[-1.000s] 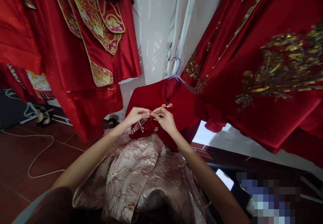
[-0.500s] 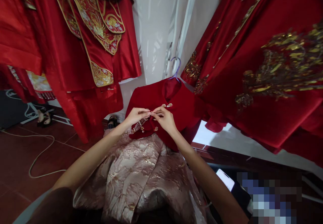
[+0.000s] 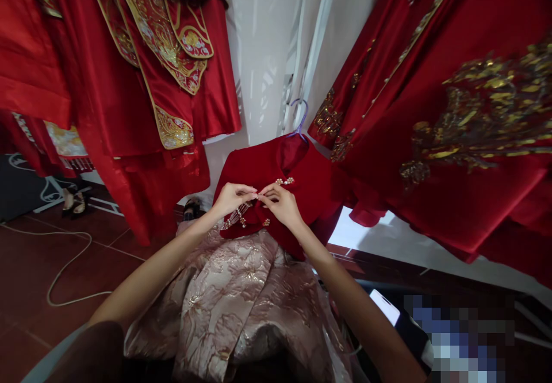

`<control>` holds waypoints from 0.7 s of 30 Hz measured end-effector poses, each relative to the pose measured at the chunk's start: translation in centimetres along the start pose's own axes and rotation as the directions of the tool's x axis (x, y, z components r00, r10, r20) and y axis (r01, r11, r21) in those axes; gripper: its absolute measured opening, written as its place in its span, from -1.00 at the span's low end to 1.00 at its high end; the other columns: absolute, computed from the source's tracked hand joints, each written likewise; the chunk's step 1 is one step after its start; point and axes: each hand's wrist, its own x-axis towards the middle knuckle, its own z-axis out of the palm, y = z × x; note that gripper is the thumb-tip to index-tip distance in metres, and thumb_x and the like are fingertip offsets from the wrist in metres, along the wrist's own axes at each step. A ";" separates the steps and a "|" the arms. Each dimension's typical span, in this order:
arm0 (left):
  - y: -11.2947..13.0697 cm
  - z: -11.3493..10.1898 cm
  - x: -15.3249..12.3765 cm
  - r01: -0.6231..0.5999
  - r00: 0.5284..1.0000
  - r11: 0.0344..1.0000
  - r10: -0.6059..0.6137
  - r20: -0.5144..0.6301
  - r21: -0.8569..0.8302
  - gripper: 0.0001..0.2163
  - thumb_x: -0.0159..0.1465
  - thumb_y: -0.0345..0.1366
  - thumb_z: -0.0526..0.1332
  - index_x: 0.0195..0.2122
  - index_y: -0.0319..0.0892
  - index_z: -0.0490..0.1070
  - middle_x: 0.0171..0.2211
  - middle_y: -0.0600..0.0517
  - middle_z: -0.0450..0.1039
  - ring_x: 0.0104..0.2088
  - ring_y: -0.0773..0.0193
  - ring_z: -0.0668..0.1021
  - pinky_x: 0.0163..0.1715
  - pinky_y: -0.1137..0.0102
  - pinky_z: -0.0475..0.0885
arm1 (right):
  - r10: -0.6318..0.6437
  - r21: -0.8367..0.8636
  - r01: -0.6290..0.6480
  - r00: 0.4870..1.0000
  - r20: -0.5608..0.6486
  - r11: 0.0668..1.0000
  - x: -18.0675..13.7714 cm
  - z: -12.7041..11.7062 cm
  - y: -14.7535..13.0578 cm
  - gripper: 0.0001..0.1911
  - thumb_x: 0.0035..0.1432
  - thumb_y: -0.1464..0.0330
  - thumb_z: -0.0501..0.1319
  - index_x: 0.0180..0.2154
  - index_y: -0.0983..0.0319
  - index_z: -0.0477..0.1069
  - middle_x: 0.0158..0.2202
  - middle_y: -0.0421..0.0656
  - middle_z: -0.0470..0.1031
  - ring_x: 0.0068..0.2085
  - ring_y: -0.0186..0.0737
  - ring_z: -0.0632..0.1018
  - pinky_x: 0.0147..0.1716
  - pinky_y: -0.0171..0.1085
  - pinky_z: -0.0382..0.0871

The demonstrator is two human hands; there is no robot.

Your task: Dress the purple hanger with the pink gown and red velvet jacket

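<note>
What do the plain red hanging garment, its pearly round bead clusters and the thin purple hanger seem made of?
Garment: matte outer cloth, perhaps wool or velvet; it barely shines. Bead clusters: perhaps plastic pearls; pale, rounded, glossy. Hanger: possibly coated wire or plastic; slender and glossy.

Bare hands (image 3: 234, 198) with slim fingers (image 3: 246, 190), slender wrists (image 3: 214, 214) and long, bare forearms (image 3: 161, 271).

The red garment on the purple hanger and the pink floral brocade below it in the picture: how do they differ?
The red garment is mostly plain, with a few beaded ornaments, while the pink floral brocade carries a shiny flower pattern. The red garment has a purple hanger at its neck; no hanger shows at the brocade. The red garment looks fairly smooth, whereas the brocade is bunched in folds. Both are fabric.
</note>
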 end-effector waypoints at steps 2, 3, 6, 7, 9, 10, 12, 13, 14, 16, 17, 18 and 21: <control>0.0 0.0 0.0 -0.008 1.000 1.000 0.008 -0.003 0.018 -0.71 -0.03 -0.20 0.36 -0.33 -0.28 0.55 -0.31 -0.10 0.58 -0.33 0.21 0.59 -0.25 0.33 0.49 | -0.005 -0.015 0.005 1.000 -0.001 1.000 0.0 0.0 0.0 -0.80 0.00 0.25 0.26 -0.35 0.22 0.37 -0.42 -0.18 0.50 -0.37 -0.26 0.57 -0.47 -0.33 0.53; 0.0 0.0 0.0 -0.013 1.000 1.000 0.012 0.003 0.023 -0.71 -0.02 -0.20 0.36 -0.32 -0.28 0.55 -0.31 -0.11 0.58 -0.33 0.21 0.59 -0.25 0.33 0.49 | -0.008 -0.028 0.008 1.000 0.000 1.000 0.0 0.0 0.0 -0.81 0.01 0.26 0.25 -0.34 0.22 0.38 -0.42 -0.18 0.50 -0.38 -0.27 0.57 -0.46 -0.33 0.53; -0.2 -0.1 0.1 -0.028 0.999 0.999 0.027 0.042 0.027 -0.71 0.00 -0.20 0.34 -0.30 -0.29 0.55 -0.31 -0.12 0.58 -0.31 0.20 0.59 -0.24 0.33 0.49 | 0.001 -0.055 -0.001 1.000 0.012 0.998 0.0 -0.1 -0.1 -0.78 0.03 0.28 0.24 -0.24 0.22 0.40 -0.45 -0.21 0.48 -0.39 -0.29 0.56 -0.45 -0.33 0.53; -0.3 -0.1 0.1 -0.033 0.998 0.999 0.031 0.059 0.024 -0.71 0.01 -0.21 0.34 -0.29 -0.30 0.55 -0.30 -0.12 0.58 -0.31 0.20 0.59 -0.24 0.33 0.48 | 0.014 -0.053 -0.012 1.000 0.027 0.998 0.0 -0.2 -0.1 -0.74 0.04 0.29 0.23 -0.19 0.22 0.39 -0.45 -0.21 0.47 -0.39 -0.28 0.56 -0.46 -0.33 0.54; -0.5 -0.1 0.1 -0.048 0.995 0.999 0.046 0.085 0.017 -0.73 0.03 -0.23 0.32 -0.27 -0.30 0.54 -0.28 -0.12 0.57 -0.30 0.22 0.58 -0.23 0.34 0.48 | 0.033 -0.052 -0.029 0.997 0.065 0.998 0.1 -0.3 0.0 -0.67 0.05 0.31 0.22 -0.11 0.22 0.39 -0.41 -0.18 0.49 -0.36 -0.27 0.57 -0.48 -0.32 0.54; -0.7 -0.1 0.1 -0.057 0.994 0.998 0.055 0.094 0.015 -0.73 0.04 -0.25 0.31 -0.26 -0.30 0.54 -0.27 -0.12 0.57 -0.29 0.23 0.58 -0.23 0.34 0.48 | 0.034 -0.061 -0.030 0.997 0.074 0.998 0.1 -0.3 0.0 -0.67 0.05 0.32 0.22 -0.09 0.22 0.39 -0.38 -0.17 0.51 -0.34 -0.26 0.57 -0.47 -0.32 0.54; -0.9 0.0 0.2 -0.076 0.992 0.997 0.073 0.103 0.029 -0.74 0.05 -0.27 0.30 -0.25 -0.29 0.54 -0.24 -0.13 0.56 -0.28 0.23 0.58 -0.22 0.34 0.48 | 0.019 -0.106 -0.012 0.997 0.069 0.994 0.1 -0.3 0.2 -0.69 0.07 0.34 0.21 -0.10 0.23 0.42 -0.34 -0.14 0.54 -0.33 -0.26 0.58 -0.41 -0.30 0.55; -1.1 0.0 0.3 -0.085 0.991 0.995 0.080 0.108 0.046 -0.74 0.06 -0.28 0.30 -0.25 -0.30 0.54 -0.22 -0.14 0.56 -0.28 0.22 0.58 -0.22 0.33 0.48 | 0.008 -0.136 0.000 0.998 0.057 0.991 0.1 -0.3 0.2 -0.70 0.07 0.35 0.21 -0.11 0.23 0.44 -0.33 -0.14 0.55 -0.33 -0.26 0.58 -0.38 -0.29 0.55; -1.2 0.0 0.3 -0.093 0.990 0.993 0.084 0.115 0.068 -0.74 0.06 -0.28 0.29 -0.24 -0.30 0.54 -0.21 -0.15 0.55 -0.28 0.22 0.58 -0.22 0.33 0.48 | -0.003 -0.164 0.010 0.999 0.042 0.986 0.1 -0.2 0.3 -0.71 0.07 0.36 0.21 -0.12 0.23 0.45 -0.33 -0.14 0.56 -0.33 -0.26 0.58 -0.36 -0.29 0.54; -1.3 0.1 0.5 -0.109 0.988 0.986 0.094 0.123 0.125 -0.74 0.08 -0.29 0.28 -0.23 -0.31 0.53 -0.20 -0.16 0.55 -0.28 0.21 0.59 -0.22 0.33 0.49 | -0.026 -0.210 0.030 0.999 0.025 0.977 0.2 -0.1 0.3 -0.73 0.08 0.37 0.21 -0.13 0.23 0.47 -0.34 -0.14 0.57 -0.34 -0.27 0.59 -0.32 -0.29 0.53; -1.4 0.1 0.6 -0.120 0.987 0.980 0.101 0.125 0.158 -0.75 0.09 -0.29 0.26 -0.22 -0.30 0.53 -0.20 -0.16 0.55 -0.27 0.21 0.59 -0.22 0.33 0.49 | -0.038 -0.231 0.041 0.999 0.020 0.972 0.2 0.0 0.3 -0.75 0.08 0.37 0.21 -0.15 0.22 0.48 -0.33 -0.14 0.58 -0.33 -0.26 0.59 -0.31 -0.29 0.52; -1.4 0.1 0.6 -0.132 0.986 0.972 0.110 0.123 0.193 -0.76 0.10 -0.30 0.25 -0.22 -0.29 0.54 -0.21 -0.15 0.55 -0.27 0.21 0.59 -0.22 0.33 0.49 | -0.050 -0.250 0.052 0.999 0.015 0.967 0.2 0.1 0.3 -0.76 0.09 0.37 0.21 -0.16 0.22 0.49 -0.32 -0.14 0.58 -0.33 -0.26 0.59 -0.29 -0.30 0.52; -1.3 0.2 0.7 -0.161 0.985 0.941 0.133 0.111 0.299 -0.77 0.13 -0.32 0.22 -0.22 -0.26 0.54 -0.22 -0.11 0.56 -0.27 0.22 0.59 -0.23 0.36 0.49 | -0.079 -0.299 0.081 0.997 0.017 0.951 0.2 0.2 0.1 -0.79 0.10 0.38 0.19 -0.19 0.21 0.50 -0.28 -0.15 0.59 -0.30 -0.27 0.60 -0.26 -0.33 0.50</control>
